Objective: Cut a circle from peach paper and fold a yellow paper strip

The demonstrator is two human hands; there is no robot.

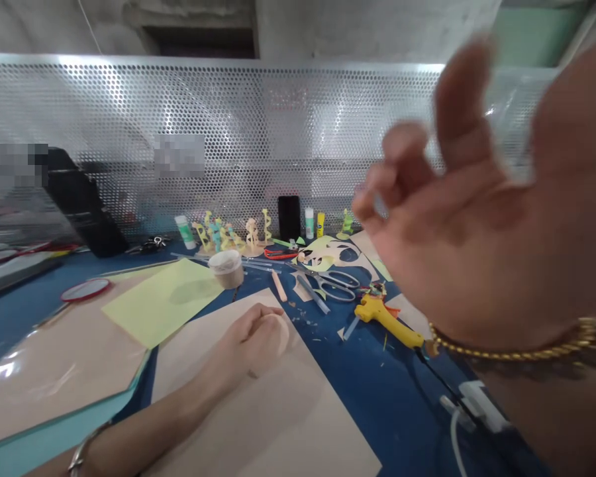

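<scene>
My left hand [259,336] rests on a large pale pinkish sheet of paper [278,411], its fingers curled over a pale round disc [278,334] that lies against the sheet. The palm hides part of the disc, so its exact kind is unclear. Close to the camera and blurred, my right hand [457,218] is raised at the upper right. Its index finger and thumb are spread while the others bend, and nothing shows in it. Below that hand lies a yellow glue gun [390,320] with a black cord. Scissors [335,281] lie farther back.
A paper cup [227,270] stands behind the sheet. To the left are a yellow sheet [171,298] and a plastic-wrapped paper pack [64,358]. Small paper figures [223,232], glue sticks [309,223] and a phone [289,217] line the perforated metal panel [228,112].
</scene>
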